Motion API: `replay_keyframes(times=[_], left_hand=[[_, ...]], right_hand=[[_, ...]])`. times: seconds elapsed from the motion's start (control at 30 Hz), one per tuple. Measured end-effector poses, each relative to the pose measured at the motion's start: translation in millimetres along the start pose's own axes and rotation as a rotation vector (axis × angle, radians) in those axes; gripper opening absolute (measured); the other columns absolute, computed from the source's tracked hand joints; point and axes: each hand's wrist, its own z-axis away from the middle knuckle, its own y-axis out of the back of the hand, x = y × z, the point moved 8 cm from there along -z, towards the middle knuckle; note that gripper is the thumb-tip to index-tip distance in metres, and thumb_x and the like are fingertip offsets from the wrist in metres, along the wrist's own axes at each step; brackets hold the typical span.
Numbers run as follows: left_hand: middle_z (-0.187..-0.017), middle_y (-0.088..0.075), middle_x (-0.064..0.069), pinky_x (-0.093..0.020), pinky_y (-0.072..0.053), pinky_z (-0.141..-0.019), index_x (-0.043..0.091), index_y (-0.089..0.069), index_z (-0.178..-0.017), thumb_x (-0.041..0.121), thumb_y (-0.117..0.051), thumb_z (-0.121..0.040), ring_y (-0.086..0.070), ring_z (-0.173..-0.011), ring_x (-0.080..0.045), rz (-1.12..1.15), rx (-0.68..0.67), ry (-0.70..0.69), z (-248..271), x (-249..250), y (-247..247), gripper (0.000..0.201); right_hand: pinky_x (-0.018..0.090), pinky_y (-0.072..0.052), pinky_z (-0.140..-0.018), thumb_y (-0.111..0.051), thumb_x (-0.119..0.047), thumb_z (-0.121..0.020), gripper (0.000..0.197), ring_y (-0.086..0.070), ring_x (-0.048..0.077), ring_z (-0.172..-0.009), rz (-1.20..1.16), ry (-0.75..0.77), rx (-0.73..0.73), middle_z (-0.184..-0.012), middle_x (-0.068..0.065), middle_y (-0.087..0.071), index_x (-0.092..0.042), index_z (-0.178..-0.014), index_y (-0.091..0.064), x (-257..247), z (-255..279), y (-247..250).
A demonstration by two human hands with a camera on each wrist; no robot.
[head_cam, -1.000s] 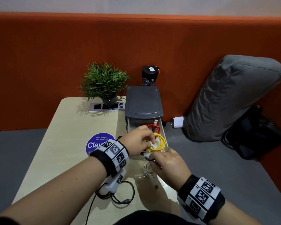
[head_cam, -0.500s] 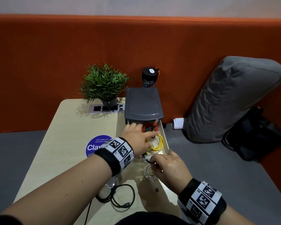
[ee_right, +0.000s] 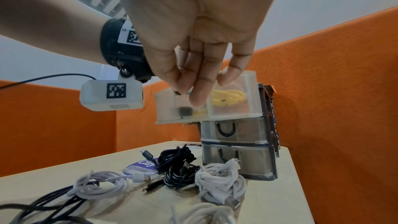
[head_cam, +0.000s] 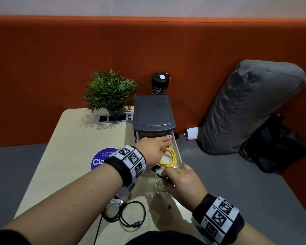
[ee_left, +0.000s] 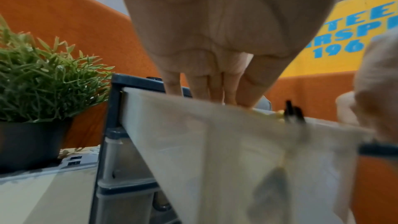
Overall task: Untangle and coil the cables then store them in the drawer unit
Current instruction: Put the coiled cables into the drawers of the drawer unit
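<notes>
Tabletop drawer (head_cam: 177,152) holds yellow cable (head_cam: 170,159) between hands.

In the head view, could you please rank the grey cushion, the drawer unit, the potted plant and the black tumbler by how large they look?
Largest to smallest, as they appear:
1. grey cushion
2. drawer unit and potted plant: they look alike, so I will not rank them
3. black tumbler, farthest back and partly hidden

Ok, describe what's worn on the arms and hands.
Both hands are bare, with no gloves and no sleeves showing on the forearms. The left wrist and right wrist each carry a black band faced with white panels printed with black square codes. A white camera box bearing one such code hangs under the left band, and a thin black cable runs from it.
</notes>
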Motion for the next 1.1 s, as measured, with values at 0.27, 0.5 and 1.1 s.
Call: replay_keyframes(times=[0.27, 0.5, 1.1], left_hand=[[-0.157, -0.013, 0.008, -0.036, -0.030, -0.103, 0.021, -0.010, -0.150, 0.020, -0.037, -0.097, -0.030, -0.131, -0.021, -0.197, 0.071, 0.101, -1.4, -6.1, 3.5, 0.059], [-0.133, -0.042, -0.001, -0.034, -0.041, -0.091, 0.021, -0.035, -0.142, 0.023, -0.049, -0.096, -0.044, -0.117, -0.021, -0.116, 0.306, 0.068, 7.5, 3.6, 20.9, 0.048], [-0.110, -0.061, 0.003, -0.024, -0.044, -0.081, 0.022, -0.061, -0.109, 0.023, -0.055, -0.091, -0.057, -0.098, -0.014, 0.291, 0.169, 0.127, 16.7, -21.1, 17.6, 0.019]], right_hand=[[0.028, -0.042, -0.063, -0.063, -0.018, -0.076, 0.005, -0.046, 0.016, -0.046, 0.009, -0.017, 0.007, -0.058, -0.009, -0.061, -0.021, -0.072, -0.060, 0.7, 0.5, -2.1], [0.027, -0.034, -0.070, -0.050, -0.024, -0.082, 0.014, -0.052, 0.016, -0.049, -0.026, -0.025, 0.005, -0.061, -0.008, -0.063, -0.019, -0.076, -0.061, -2.0, 1.0, -5.5], [0.027, -0.030, -0.061, -0.053, -0.022, -0.083, 0.011, -0.050, 0.017, -0.048, -0.041, -0.011, 0.016, -0.059, -0.008, -0.061, -0.019, -0.076, -0.060, -0.4, 0.3, -5.3]])
